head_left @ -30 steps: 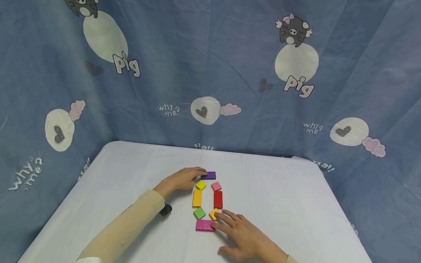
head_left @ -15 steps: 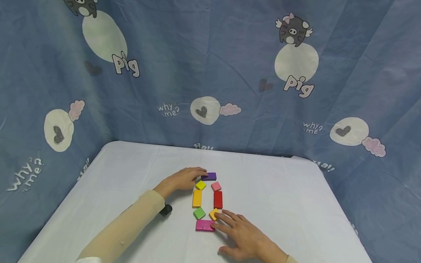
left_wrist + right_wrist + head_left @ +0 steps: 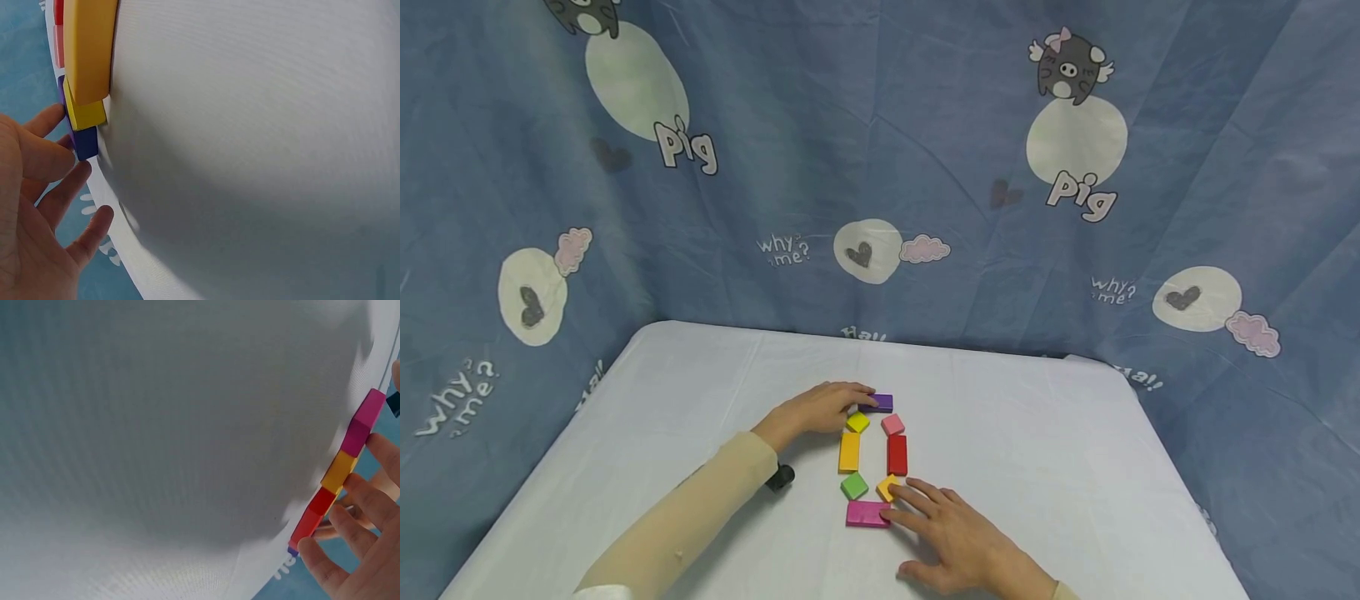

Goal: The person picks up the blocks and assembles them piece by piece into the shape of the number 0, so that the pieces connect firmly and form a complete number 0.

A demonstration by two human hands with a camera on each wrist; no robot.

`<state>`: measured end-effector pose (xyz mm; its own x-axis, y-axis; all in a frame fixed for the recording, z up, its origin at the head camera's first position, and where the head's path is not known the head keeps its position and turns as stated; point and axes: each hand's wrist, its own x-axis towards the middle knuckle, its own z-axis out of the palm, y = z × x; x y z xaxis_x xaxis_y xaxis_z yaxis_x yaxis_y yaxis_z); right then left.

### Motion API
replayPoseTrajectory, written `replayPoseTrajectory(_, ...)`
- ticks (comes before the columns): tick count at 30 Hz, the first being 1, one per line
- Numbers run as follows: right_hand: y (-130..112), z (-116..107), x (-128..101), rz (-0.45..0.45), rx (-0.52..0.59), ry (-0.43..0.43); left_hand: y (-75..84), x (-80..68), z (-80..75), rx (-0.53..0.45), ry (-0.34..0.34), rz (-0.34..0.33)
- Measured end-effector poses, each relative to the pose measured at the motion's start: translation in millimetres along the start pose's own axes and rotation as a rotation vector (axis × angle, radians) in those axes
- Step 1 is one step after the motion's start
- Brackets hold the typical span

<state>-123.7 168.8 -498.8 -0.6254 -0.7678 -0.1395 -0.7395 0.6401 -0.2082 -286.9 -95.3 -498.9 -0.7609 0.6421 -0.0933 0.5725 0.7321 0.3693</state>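
On my feed, the left hand point(image 3: 816, 410) lies flat near the middle of the desk point(image 3: 1045, 467), its straight fingers point(image 3: 857, 392) touching the purple block point(image 3: 881, 403) at the far end of a ring of coloured blocks. Toward the near edge, the right hand point(image 3: 951, 529) rests with fingers point(image 3: 901, 518) spread and relaxed, their tips on the magenta block point(image 3: 867, 513) and the small orange block point(image 3: 889, 487). Neither hand grips anything. A patterned blue cloth point(image 3: 880, 167) hangs behind.

Purple block point(image 3: 881, 403) slightly rightward
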Motion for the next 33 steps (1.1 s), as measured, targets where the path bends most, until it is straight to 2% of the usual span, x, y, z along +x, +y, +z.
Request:
replayPoseTrajectory(12, -0.6, -0.6, -0.2, 0.009, -0.006, 0.007, 0.2, 0.0, 0.4, -0.018, 0.007, 0.014)
replayPoseTrajectory(22, 0.9, 0.1, 0.5, -0.019, -0.02, 0.027, -0.2, -0.7, 0.6, -0.021, 0.011, 0.022)
replayPoseTrajectory(33, 0.3, 0.9, 0.7, -0.009, -0.004, 0.011, 3.1, -2.6, 2.0, -0.033, 0.023, -0.001)
